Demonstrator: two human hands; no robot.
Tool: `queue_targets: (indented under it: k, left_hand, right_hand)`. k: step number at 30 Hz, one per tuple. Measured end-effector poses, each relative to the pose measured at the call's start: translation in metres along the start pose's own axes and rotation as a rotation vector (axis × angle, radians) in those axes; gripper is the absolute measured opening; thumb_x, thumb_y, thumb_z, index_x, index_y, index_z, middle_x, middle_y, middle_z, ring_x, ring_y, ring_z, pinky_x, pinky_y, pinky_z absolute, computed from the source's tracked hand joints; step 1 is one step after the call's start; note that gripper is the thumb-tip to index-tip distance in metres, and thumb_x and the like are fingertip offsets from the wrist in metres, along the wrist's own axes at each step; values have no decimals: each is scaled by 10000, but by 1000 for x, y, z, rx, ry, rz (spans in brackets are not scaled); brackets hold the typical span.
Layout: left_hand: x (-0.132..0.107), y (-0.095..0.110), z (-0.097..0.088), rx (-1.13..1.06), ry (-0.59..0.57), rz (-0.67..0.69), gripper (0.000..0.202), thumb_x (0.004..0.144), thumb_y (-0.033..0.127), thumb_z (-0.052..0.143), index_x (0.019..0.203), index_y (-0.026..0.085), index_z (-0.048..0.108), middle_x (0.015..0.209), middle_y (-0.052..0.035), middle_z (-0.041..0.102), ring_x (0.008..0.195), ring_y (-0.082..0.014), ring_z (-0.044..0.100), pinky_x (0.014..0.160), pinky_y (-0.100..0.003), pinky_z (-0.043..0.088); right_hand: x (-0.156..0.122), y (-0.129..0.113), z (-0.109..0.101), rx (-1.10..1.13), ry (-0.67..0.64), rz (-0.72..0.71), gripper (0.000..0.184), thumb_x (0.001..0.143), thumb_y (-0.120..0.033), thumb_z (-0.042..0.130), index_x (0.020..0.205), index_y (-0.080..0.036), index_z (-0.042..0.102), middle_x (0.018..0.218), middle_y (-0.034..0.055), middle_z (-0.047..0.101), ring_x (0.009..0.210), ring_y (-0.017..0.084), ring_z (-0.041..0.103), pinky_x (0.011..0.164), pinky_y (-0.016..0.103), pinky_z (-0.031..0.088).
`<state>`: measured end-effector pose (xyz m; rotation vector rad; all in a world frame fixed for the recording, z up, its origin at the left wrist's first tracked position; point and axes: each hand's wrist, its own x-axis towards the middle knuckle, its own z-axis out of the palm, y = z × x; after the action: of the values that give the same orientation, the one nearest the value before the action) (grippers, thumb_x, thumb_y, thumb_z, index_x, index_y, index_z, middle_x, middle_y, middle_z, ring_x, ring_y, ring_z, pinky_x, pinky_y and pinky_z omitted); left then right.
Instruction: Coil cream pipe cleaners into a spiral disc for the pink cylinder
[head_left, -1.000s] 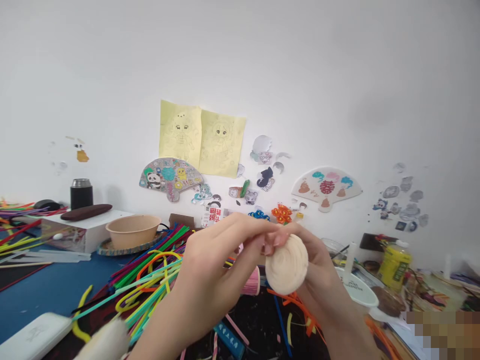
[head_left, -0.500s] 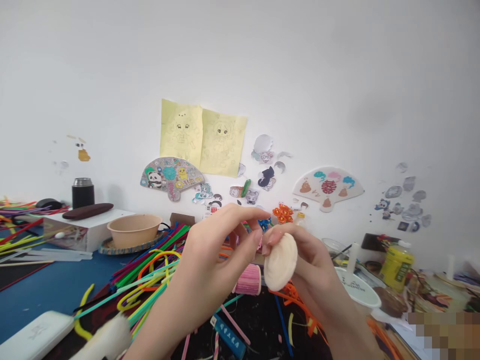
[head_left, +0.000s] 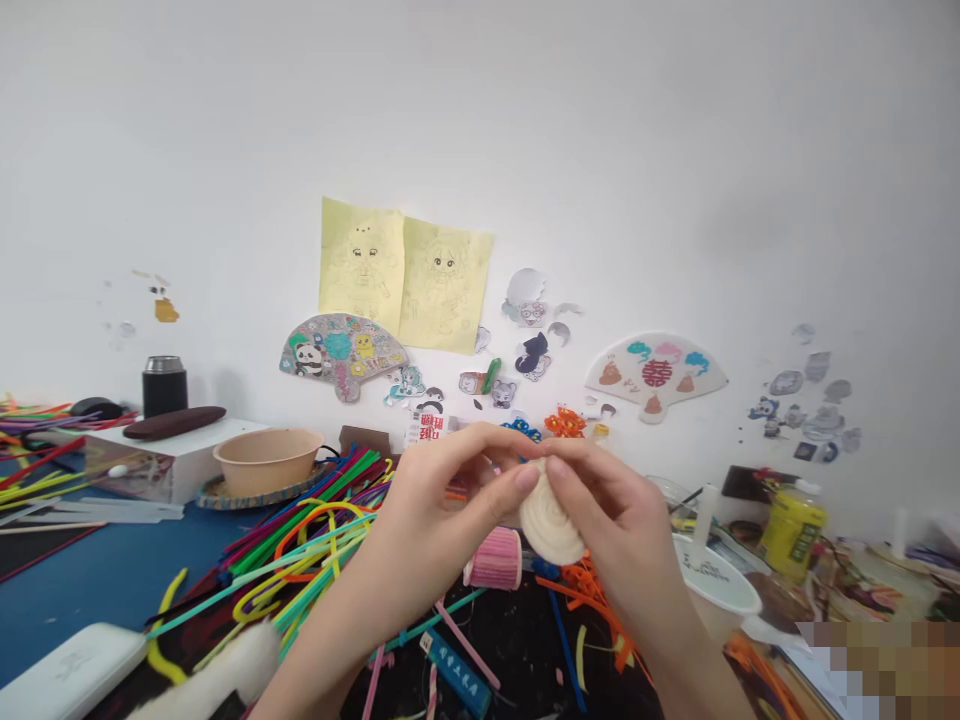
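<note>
A round cream disc (head_left: 553, 527) with spiral ridges, apparently a coiled pipe cleaner, is held up over the middle of the desk. My left hand (head_left: 442, 500) pinches its upper edge between thumb and fingers. On the other side my right hand (head_left: 619, 510) grips it, the thumb pressed on its face. The fingertips behind the disc are hidden. Just below the hands lies a pink ridged cylinder (head_left: 493, 558). Orange pipe cleaners (head_left: 589, 580) sit under my right hand.
Many coloured pipe cleaners (head_left: 300, 530) cover the left of the desk. A beige bowl (head_left: 268, 462) stands behind them. To the right are a white tub (head_left: 720, 590) and a yellow bottle (head_left: 793, 530). A blue strip (head_left: 456, 672) lies in front.
My left hand has moved right and taken hold of the disc's edge. The disc has turned, so its spiral face now shows, and my right thumb has come onto it.
</note>
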<state>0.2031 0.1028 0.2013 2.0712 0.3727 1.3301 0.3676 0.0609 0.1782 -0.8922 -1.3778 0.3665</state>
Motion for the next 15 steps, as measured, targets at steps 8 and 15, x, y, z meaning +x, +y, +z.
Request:
queue_targets:
  k: [8, 15]
  left_hand:
    - [2, -5, 3, 36, 36, 12, 115, 944, 319, 619, 957, 242, 703, 712, 39, 642, 615, -89, 543, 559, -206, 424]
    - [2, -8, 1, 44, 71, 34, 118, 927, 331, 644, 961, 237, 708, 743, 19, 681, 641, -109, 576, 576, -220, 444]
  right_hand:
    - [-2, -6, 1, -269, 182, -254, 67, 900, -247, 680, 934, -302, 697, 873, -38, 662, 758, 126, 605, 616, 224, 484]
    - [-3, -11, -2, -502, 166, -519, 69, 856, -170, 724, 883, -232, 710, 916, 15, 619, 837, 162, 595, 666, 285, 471]
